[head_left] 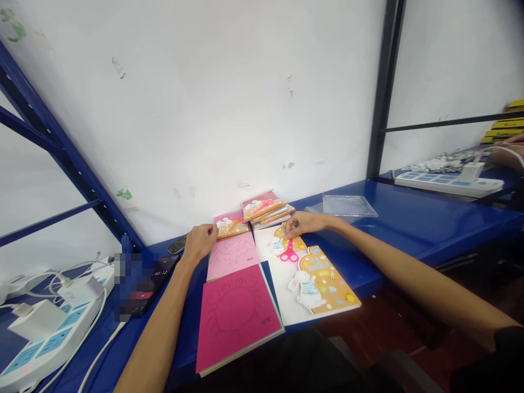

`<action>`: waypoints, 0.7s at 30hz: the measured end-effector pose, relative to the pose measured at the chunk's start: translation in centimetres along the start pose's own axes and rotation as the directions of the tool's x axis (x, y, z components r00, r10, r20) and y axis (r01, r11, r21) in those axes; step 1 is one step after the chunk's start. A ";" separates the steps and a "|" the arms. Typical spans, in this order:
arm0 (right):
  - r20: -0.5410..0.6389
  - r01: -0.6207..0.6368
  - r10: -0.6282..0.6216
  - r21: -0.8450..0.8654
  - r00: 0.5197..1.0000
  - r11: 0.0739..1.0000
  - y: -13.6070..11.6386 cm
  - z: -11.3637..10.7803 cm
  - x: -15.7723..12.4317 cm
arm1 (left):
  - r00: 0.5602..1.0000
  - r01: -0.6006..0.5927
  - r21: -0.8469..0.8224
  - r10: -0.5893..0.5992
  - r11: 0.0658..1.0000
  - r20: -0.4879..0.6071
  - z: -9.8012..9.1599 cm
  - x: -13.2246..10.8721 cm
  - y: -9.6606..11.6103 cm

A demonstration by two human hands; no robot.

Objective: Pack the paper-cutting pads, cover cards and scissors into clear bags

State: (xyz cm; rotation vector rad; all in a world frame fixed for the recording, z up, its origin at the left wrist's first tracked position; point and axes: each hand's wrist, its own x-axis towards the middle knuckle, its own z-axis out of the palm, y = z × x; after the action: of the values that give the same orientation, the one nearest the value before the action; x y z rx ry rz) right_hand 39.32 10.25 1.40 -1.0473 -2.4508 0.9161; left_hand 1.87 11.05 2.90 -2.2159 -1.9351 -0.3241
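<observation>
Blue bench (413, 218), pink scissors (290, 252) just below the right hand (306, 222)

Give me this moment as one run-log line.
left hand: at edge of pink rabbit craft book | right hand: over orange rabbit craft book, near pink scissors

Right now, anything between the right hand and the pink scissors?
Nothing visible: the right hand is just above the pink plastic scissors, with only the flat page of the orange rabbit-printed craft booklet beneath them.
</observation>
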 end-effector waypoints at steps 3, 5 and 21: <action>-0.012 0.014 -0.014 0.008 1.000 1.000 0.4 0.0 0.2 | 1.000 -0.002 -0.002 0.002 1.000 -0.001 0.0 0.0 -0.1; -0.042 0.011 -0.011 -0.003 0.999 1.000 0.7 -0.2 0.3 | 1.000 -0.003 -0.005 0.003 1.000 -0.001 0.0 0.0 -0.1; -0.551 -0.511 0.285 -0.313 0.784 0.801 5.5 -4.6 -1.9 | 1.000 0.004 -0.039 -0.004 0.999 -0.007 0.2 0.2 -0.3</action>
State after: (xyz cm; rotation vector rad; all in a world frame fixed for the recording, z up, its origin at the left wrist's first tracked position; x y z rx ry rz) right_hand 45.90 13.74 1.05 -1.7791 -2.0642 0.1166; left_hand 1.64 11.32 2.75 -2.2315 -1.9462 -0.3731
